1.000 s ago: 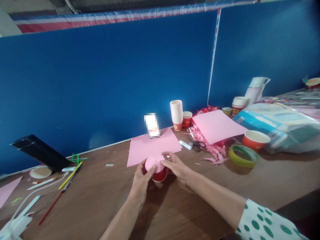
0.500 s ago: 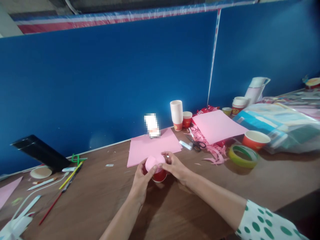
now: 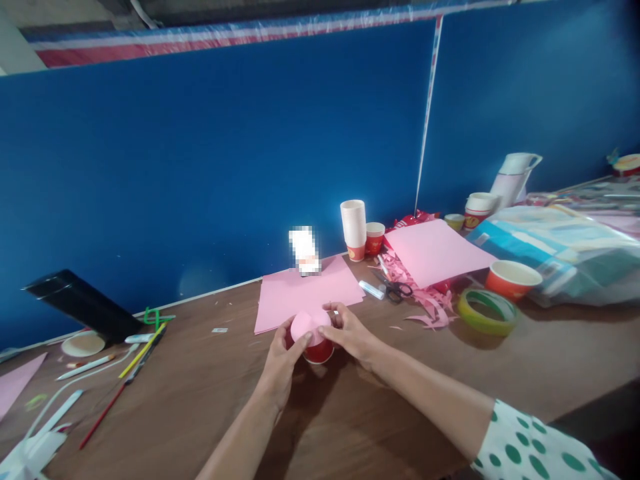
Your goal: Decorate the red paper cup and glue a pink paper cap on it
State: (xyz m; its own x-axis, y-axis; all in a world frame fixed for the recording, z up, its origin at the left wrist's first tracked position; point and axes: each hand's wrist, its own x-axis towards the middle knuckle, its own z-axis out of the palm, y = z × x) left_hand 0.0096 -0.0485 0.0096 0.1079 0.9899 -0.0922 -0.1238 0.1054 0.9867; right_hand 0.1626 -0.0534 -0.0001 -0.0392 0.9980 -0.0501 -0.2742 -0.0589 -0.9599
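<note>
In front of me a red paper cup (image 3: 320,353) stands rim down on the brown table. Over its upper end sits a pink paper cone (image 3: 307,324). My left hand (image 3: 283,352) curls round the paper's left side, thumb pressed on its front. From the right, my right hand (image 3: 351,335) grips the same paper, its thumb close to the left one and its fingers behind. The fingertips at the back are partly hidden. Just behind the hands lie pink paper sheets (image 3: 285,293), with a bright blurred upright phone-like object (image 3: 305,252) on them.
To the right are stacked paper cups (image 3: 353,227), scissors (image 3: 397,290), a glue stick (image 3: 371,289), pink paper scraps (image 3: 433,308), a roll of tape (image 3: 487,320) and an orange bowl (image 3: 514,280). On the left lie a black tumbler (image 3: 83,303), brushes (image 3: 113,407) and a white cable (image 3: 63,387).
Both hands stay on the pink paper cone and the red cup with barely any movement. The view has shifted very slightly.
</note>
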